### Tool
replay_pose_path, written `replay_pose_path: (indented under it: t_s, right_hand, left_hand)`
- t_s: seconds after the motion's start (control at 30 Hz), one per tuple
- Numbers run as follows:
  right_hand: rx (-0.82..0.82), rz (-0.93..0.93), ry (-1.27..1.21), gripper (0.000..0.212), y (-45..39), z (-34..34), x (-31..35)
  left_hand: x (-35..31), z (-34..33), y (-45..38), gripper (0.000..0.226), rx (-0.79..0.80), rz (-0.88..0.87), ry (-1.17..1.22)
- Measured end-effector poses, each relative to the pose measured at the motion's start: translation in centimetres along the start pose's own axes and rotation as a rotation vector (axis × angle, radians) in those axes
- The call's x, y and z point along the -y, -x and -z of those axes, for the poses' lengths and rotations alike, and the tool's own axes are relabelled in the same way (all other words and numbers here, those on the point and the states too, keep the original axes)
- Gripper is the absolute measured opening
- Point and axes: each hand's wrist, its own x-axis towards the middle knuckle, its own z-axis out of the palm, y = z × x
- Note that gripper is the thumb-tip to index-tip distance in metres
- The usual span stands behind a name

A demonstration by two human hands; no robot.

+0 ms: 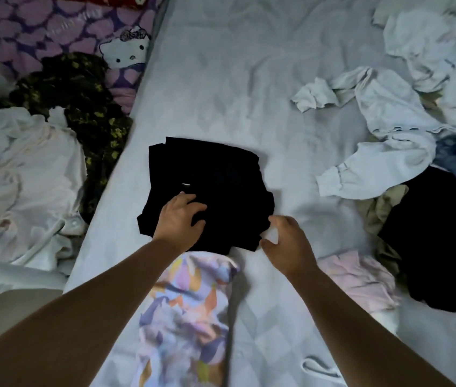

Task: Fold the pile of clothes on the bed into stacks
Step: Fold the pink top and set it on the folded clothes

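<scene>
The folded black garment [207, 191] on the bed [221, 79] is pressed by the left hand [179, 216], fingers spread; the right hand [288, 241], loosely curled, apparently holds nothing.

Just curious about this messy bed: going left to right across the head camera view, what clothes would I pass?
White garment → dark yellow-flowered garment → folded black garment under the left hand → right hand → pale hoodie → unfolded black garment.

Feed I got was dim and flat, with a cool bluish cast and no glare. The black garment [207, 191] crushed to a detail-less blob, and soft shadows sat under both forearms. Wide-angle bend showed at the edges, where the white clothes [416, 79] top right smeared soft.
</scene>
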Motion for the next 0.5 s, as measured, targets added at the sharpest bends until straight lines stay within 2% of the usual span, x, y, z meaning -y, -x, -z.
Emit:
replay_pose_path:
  t_s: [0.07, 0.2, 0.33, 0.43, 0.5]
  right_hand:
    - [0.006, -0.034, 0.002, 0.044, 1.6, 0.4, -1.5]
    - [0.016, -0.113, 0.027, 0.036, 5.9, 1.7, -6.1]
    - [0.013, -0.203, 0.017, 0.05, 10.2, 3.4, -11.0]
    - [-0.015, -0.283, 0.027, 0.03, 12.6, 4.9, -15.0]
    - [-0.031, -0.318, -0.015, 0.028, 14.0, 5.6, -17.4]
  left_hand:
    - [-2.8, -1.4, 1.1, 0.035, -0.004, -0.054, 0.073]
    - [-9.3, -5.6, 4.6, 0.04, 0.153, -0.141, 0.147]
    - [-14.3, -10.2, 7.9, 0.035, 0.243, -0.233, 0.154]
    - [-17.2, -13.1, 9.1, 0.041, 0.297, -0.248, 0.15]
    - [-19.2, -14.5, 9.3, 0.042, 0.298, -0.247, 0.156]
